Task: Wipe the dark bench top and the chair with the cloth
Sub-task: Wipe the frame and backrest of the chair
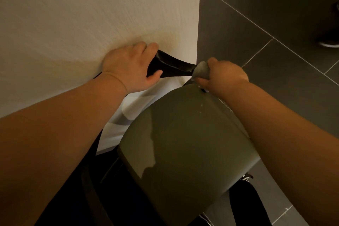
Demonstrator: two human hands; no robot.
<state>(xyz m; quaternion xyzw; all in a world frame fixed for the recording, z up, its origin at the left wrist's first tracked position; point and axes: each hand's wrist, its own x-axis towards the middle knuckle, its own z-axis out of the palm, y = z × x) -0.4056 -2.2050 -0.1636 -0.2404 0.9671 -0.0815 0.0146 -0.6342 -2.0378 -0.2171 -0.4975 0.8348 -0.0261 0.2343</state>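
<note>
I see a pale wall [91, 14] beside dark floor tiles [275, 9]. Below, the olive-seated chair [183, 134] has its black backrest [174, 66] against the wall. The left hand [128, 64] curls round the backrest's top. The right hand [225, 77] clutches the bunched grey cloth [201, 70], seemingly pressed on the backrest's right end; blur hides the contact.

The white wall [91, 14] stands close against the chair's backrest [174, 66], blocking reach behind it. The left hand [128, 66] grips the backrest's left end, and the right hand [223, 77] holds the cloth [201, 70] at its right end. A bare stretch lies between. The seat [183, 143] is open from above. Right of the wall's corner the floor [256, 14] lies open.
</note>
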